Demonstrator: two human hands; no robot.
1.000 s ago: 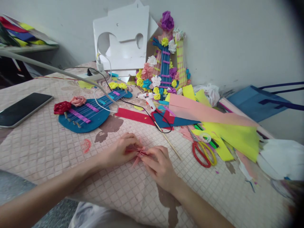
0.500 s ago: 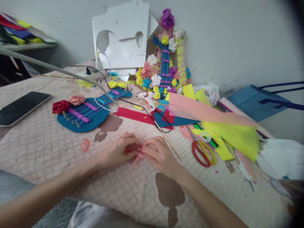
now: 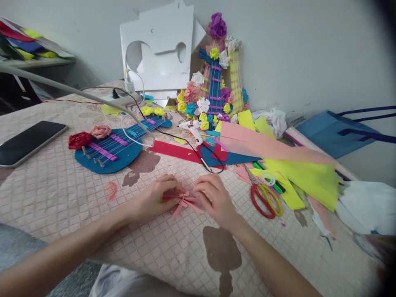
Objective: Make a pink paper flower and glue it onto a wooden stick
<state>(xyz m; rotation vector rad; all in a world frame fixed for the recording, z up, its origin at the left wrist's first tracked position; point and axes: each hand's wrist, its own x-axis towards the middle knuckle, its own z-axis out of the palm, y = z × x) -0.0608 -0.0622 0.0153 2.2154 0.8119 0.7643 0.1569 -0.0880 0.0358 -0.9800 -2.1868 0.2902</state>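
Observation:
My left hand (image 3: 156,196) rests low over the table with thumb and fingers pinched on a small bundle of pink paper strips (image 3: 185,201). The strips fan out from its centre toward me and to the right. Just to the right is my right hand (image 3: 218,202), its fingers curled together close to the strip ends; whether they hold anything is hidden. A wooden stick (image 3: 206,165) lies beyond my right hand, partly covered by it. Red-and-yellow-handled scissors (image 3: 262,202) lie to the right.
A blue toy guitar (image 3: 123,150) with paper flowers lies at left, near a phone (image 3: 31,142). Behind are a glue gun (image 3: 192,130), a red strip (image 3: 176,151) and decorated guitars (image 3: 215,82). Pink paper (image 3: 262,142) and yellow paper (image 3: 312,179) pile at right. Cables cross the table.
My right hand has drawn back a little to the right from the pink strips, uncovering their right ends. My left hand keeps its pinch in the same place.

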